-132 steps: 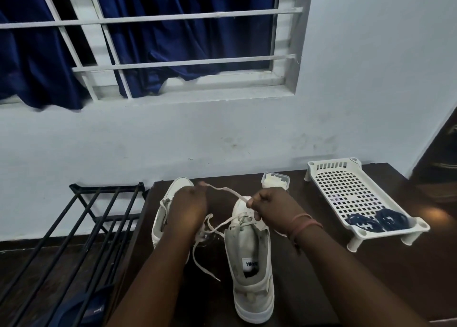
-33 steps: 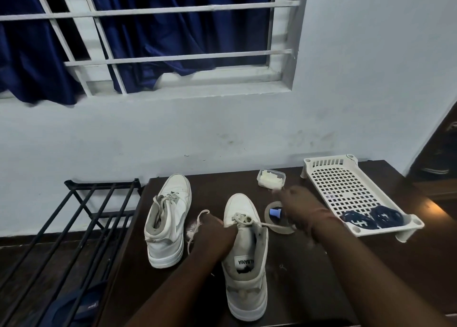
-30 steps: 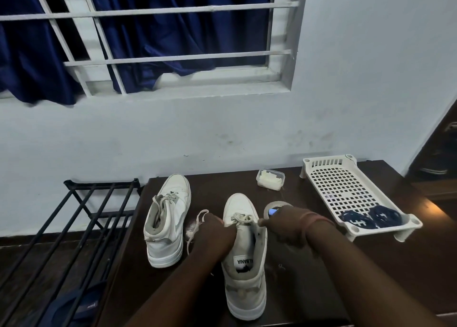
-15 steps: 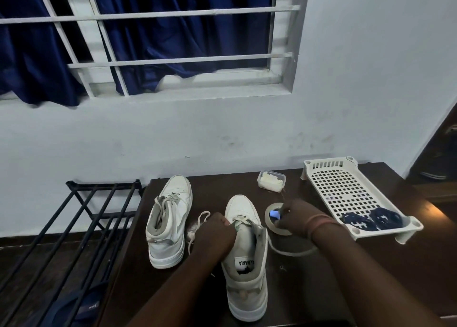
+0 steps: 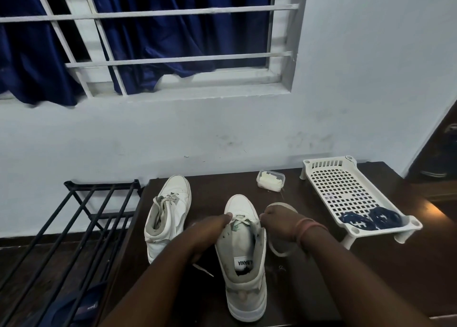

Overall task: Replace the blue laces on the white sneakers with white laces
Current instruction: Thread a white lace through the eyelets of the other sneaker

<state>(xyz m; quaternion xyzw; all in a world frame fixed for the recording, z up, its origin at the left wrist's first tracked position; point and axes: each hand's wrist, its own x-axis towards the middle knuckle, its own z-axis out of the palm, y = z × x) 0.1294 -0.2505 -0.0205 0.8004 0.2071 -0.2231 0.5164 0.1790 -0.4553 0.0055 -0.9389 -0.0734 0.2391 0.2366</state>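
Two white sneakers stand on the dark table (image 5: 346,277). The near sneaker (image 5: 243,255) points away from me, with a white lace (image 5: 241,220) crossed over its lowest eyelets. My left hand (image 5: 210,230) grips the sneaker's left side at the eyelets. My right hand (image 5: 278,224) pinches the lace at the right eyelets; a loop of it (image 5: 277,249) trails on the table below the wrist. The other sneaker (image 5: 168,213) stands at the left, laced in white. Two blue lace bundles (image 5: 371,219) lie in the white tray.
A white perforated tray (image 5: 346,188) stands at the right. A small clear box (image 5: 270,180) sits by the wall, a tape roll (image 5: 284,206) behind my right hand. A black metal rack (image 5: 74,228) stands left of the table, with a blue slipper (image 5: 81,307) under it.
My right hand pulled the lace out to the right over the tape roll, then came back to the sneaker's right eyelets. My left hand stayed on the sneaker's left side.
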